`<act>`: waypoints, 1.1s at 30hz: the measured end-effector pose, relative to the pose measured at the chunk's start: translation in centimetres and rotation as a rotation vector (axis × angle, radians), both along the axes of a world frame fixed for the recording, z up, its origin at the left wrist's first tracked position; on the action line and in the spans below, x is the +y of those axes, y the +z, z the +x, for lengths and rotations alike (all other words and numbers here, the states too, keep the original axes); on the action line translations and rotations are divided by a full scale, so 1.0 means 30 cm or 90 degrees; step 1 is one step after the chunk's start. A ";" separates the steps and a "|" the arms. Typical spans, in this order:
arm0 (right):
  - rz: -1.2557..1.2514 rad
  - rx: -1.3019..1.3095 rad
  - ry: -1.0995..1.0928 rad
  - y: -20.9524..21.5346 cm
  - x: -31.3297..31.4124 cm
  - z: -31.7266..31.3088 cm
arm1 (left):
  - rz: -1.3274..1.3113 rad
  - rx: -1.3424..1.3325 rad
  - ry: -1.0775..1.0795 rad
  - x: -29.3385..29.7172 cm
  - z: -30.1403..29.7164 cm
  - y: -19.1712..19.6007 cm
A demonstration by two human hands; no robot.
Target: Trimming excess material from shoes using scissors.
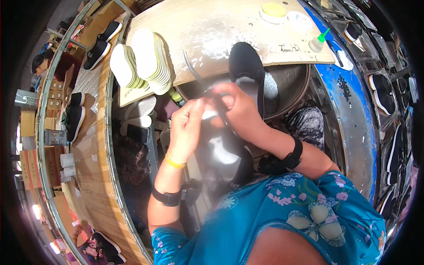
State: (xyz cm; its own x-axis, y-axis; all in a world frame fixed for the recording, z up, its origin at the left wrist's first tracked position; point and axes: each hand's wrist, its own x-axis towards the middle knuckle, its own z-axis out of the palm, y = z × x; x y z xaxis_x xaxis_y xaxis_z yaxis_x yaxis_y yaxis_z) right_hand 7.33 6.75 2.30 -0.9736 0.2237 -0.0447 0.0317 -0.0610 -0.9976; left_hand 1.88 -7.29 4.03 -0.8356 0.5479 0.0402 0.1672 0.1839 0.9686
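My right hand (240,110) is closed around a long, thin metal tool (195,73) with a curved tip pointing up and left; it looks like bent tweezers, though I cannot be sure. Close beside it, my left hand (186,123) is closed, thumb pressed against the fingers. Whatever it pinches is too small or hidden to name. Just beyond my right hand, a black slip-on shoe (245,62) rests toe up, overlapping the board's near edge. Below my hands is a blurred dark shape (221,154) with a bright glare.
Two stacks of cream insoles (152,57) (125,66) stand at the board's left. Small white bits litter the wooden board (185,22). A green-capped bottle (319,42) and a yellow round pad (274,9) are at right. Black shoes (96,55) line the left shelf; a dark round tub (293,84) sits beneath.
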 end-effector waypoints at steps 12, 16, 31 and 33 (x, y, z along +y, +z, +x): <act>0.021 0.058 -0.012 -0.051 -0.060 -0.025 | -0.370 0.703 -0.083 -0.067 0.034 0.094; 0.083 -0.005 0.002 -0.013 -0.069 -0.018 | -0.429 0.800 -0.123 -0.075 0.046 0.098; 0.073 0.047 -0.020 -0.062 -0.088 -0.018 | -0.353 0.766 -0.044 -0.117 0.032 -0.002; 0.098 0.019 -0.024 -0.048 -0.058 -0.013 | -0.321 0.760 0.120 -0.131 0.010 -0.028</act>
